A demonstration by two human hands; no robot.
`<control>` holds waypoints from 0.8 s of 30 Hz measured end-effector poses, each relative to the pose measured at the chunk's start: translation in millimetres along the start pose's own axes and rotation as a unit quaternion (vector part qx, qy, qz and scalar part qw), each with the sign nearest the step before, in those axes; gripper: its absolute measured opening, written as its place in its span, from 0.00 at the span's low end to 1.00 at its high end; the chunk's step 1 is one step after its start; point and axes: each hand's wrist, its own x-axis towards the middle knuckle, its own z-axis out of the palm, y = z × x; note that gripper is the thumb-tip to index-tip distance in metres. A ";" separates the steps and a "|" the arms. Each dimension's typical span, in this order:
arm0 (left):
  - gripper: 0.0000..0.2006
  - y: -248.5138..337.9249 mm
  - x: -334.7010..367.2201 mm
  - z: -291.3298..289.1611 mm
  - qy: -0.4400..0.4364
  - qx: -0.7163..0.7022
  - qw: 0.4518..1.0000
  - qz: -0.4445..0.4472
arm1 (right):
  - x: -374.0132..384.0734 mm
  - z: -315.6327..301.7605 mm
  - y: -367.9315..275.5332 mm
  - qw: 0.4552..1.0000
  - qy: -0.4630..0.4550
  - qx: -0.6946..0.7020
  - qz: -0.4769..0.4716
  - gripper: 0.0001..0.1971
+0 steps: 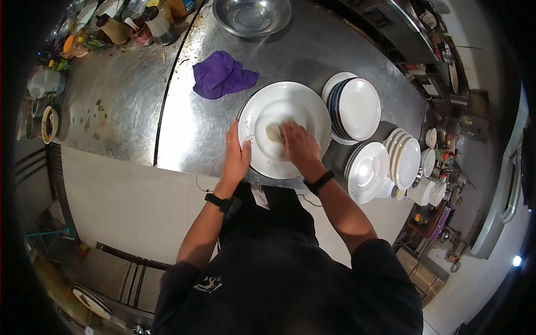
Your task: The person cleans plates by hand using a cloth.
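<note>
A large white plate (310, 109) with a wide rim lies near the front edge of the steel table. My left hand (237, 158) grips its left rim, thumb on top and the other fingers along the outer edge. My right hand (301, 146) presses a pale, blurred cloth (274, 133) onto the middle of the plate. The cloth is bunched under my fingers, partly hidden. A few thin dark marks show on the plate's left side. Beyond the plate, to the left, lies a crumpled purple cloth (220, 75), touched by neither hand.
Stacks of white plates (360, 109) stand close on the right, with more round dishes (368, 170) near the front edge. A metal bowl (252, 17) sits at the back of the steel table (184, 125). Bottles (160, 27) and jars crowd the far left corner.
</note>
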 end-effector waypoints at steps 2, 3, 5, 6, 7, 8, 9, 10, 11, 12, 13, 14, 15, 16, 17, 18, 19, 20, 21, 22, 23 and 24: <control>0.33 0.6 1.1 4.2 -0.005 -0.004 1.000 -0.002 | 29.3 23.2 -11.8 1.000 -0.005 0.022 0.021 0.14; 0.33 -1.3 0.9 3.3 -0.003 -0.003 1.000 0.003 | 31.6 21.2 -24.9 1.000 -0.017 0.022 0.006 0.10; 0.33 -4.7 0.0 -3.1 0.006 0.001 1.000 0.008 | 20.4 16.0 -41.3 0.999 -0.028 0.024 -0.016 0.07; 0.33 -5.4 -0.7 -1.9 0.007 0.006 1.000 0.008 | 0.2 11.7 -36.3 0.997 -0.066 0.027 -0.021 0.08; 0.33 -5.8 -0.1 -0.5 0.008 0.011 1.000 0.008 | -13.4 7.3 -29.5 0.994 -0.103 0.029 -0.025 0.09; 0.33 -5.3 0.4 0.6 0.011 0.010 1.000 0.010 | -20.5 3.3 -22.7 0.994 -0.102 0.028 -0.028 0.09; 0.33 -6.0 0.0 0.4 0.011 0.017 1.000 0.008 | -22.6 -4.2 -20.9 0.991 -0.129 0.025 -0.019 0.09; 0.33 -6.6 -0.7 0.1 0.011 0.024 1.000 0.006 | -20.9 -7.9 -21.3 0.987 -0.156 0.023 -0.010 0.09; 0.32 -7.1 -1.7 0.0 0.018 0.014 1.000 0.009 | -14.8 -7.6 -23.9 0.993 -0.097 0.040 -0.047 0.08; 0.32 -4.0 0.6 -1.1 0.017 0.015 1.000 0.011 | -0.3 -5.5 -30.0 0.994 -0.094 0.041 -0.046 0.08; 0.32 0.0 2.7 -1.3 0.011 0.008 1.000 0.015 | 19.1 0.3 -32.8 0.995 -0.074 0.030 -0.063 0.08; 0.32 2.2 2.7 -2.2 0.005 0.001 1.000 0.016 | 35.4 4.9 -33.1 0.995 -0.055 0.020 -0.081 0.08; 0.32 1.8 4.1 -3.9 0.005 0.002 1.000 0.015 | 47.8 5.7 -32.2 0.996 -0.065 0.009 -0.060 0.09; 0.32 2.1 6.0 -2.6 -0.001 -0.003 1.000 0.014 | 52.7 13.3 -16.3 0.996 -0.066 0.007 -0.057 0.09; 0.32 2.7 7.3 -1.0 -0.007 -0.008 1.000 0.013 | 53.4 20.7 6.4 0.997 -0.068 -0.023 -0.020 0.11; 0.32 -0.5 4.3 -0.7 -0.006 -0.009 1.000 0.009 | 48.4 24.8 24.6 0.996 -0.073 -0.053 0.013 0.13; 0.32 -4.0 5.7 -2.1 -0.001 0.002 1.000 0.011 | 42.1 17.2 37.8 0.996 -0.074 -0.056 0.010 0.13; 0.32 -7.0 6.4 -2.2 0.004 0.013 1.000 0.013 | 31.1 8.2 50.1 0.996 -0.036 -0.083 0.008 0.14; 0.32 -4.9 6.6 -1.5 0.000 0.001 1.000 -0.004 | 18.3 1.7 55.1 0.994 0.003 -0.111 0.011 0.14; 0.32 -5.2 7.0 -0.1 -0.001 -0.003 1.000 -0.003 | 2.7 8.3 58.7 0.993 0.002 -0.115 0.012 0.14; 0.32 -5.7 7.7 0.9 0.002 0.008 1.000 -0.002 | -14.5 17.4 58.4 0.992 -0.030 -0.124 0.008 0.15; 0.32 -6.9 7.7 2.6 0.008 0.021 1.000 -0.003 | -28.5 24.9 56.2 0.990 -0.062 -0.130 0.001 0.15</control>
